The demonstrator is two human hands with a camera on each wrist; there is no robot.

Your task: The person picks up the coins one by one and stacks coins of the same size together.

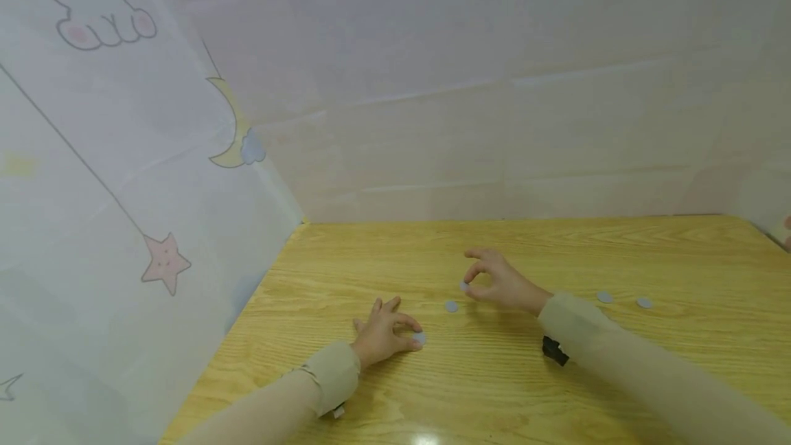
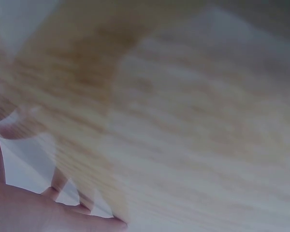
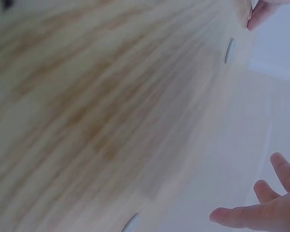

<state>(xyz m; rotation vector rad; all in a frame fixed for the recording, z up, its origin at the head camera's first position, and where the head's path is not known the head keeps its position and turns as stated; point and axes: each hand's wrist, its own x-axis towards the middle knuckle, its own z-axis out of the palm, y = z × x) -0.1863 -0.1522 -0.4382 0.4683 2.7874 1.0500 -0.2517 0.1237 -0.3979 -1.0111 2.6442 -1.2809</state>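
My left hand pinches a small flat grey disc between thumb and forefinger, low over the wooden table, with the other fingers spread. To the right and farther back, my right hand holds another grey disc by its edge, also between thumb and forefinger. Between the two hands a third disc lies flat on the wood. In the left wrist view the left hand fills the lower left corner. Spread fingers of the right hand show at the right wrist view's lower right.
Two more discs, one nearer and one farther right, lie beyond the right forearm. A pale wall covering rises at the table's back edge, and another with printed cartoon figures stands on the left. Both wrists carry dark straps.
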